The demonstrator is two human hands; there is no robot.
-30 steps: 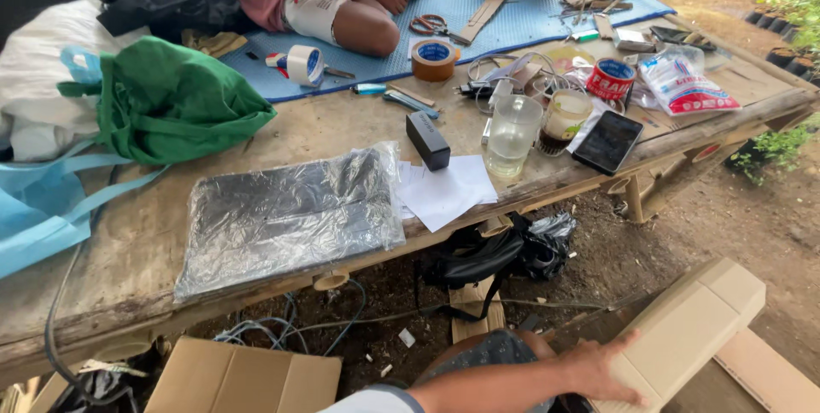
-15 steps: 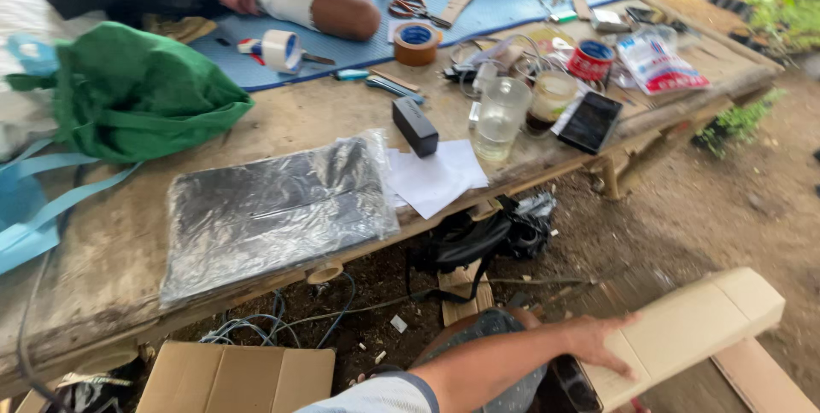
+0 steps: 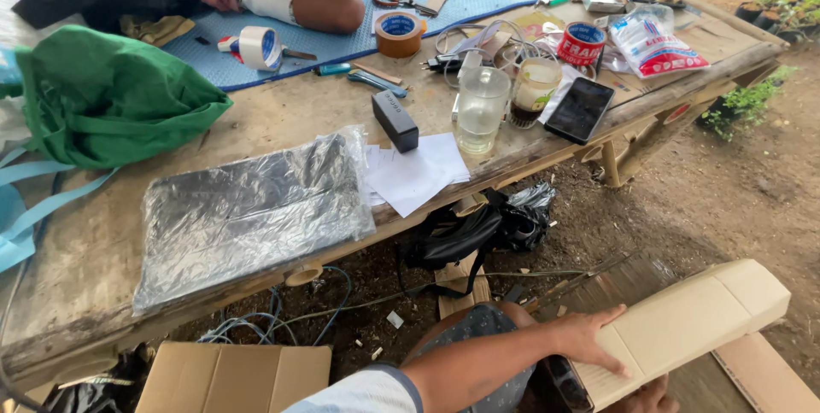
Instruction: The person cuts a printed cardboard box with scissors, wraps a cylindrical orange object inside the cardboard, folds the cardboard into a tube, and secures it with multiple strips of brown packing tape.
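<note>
The cardboard box (image 3: 683, 328) runs lower left to upper right. Your left hand (image 3: 589, 340) lies flat on it, grip spread; your right hand (image 3: 645, 398) cups underneath.

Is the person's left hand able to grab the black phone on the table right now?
Probably not at once: the left hand is pressed on the cardboard box down low, and the phone lies up on the table, though nothing blocks the way.

My left arm (image 3: 478, 362) was bare below a pale grey-white sleeve (image 3: 363, 392) with a dark cuff; I wore dotted blue-grey shorts (image 3: 478, 328).
</note>
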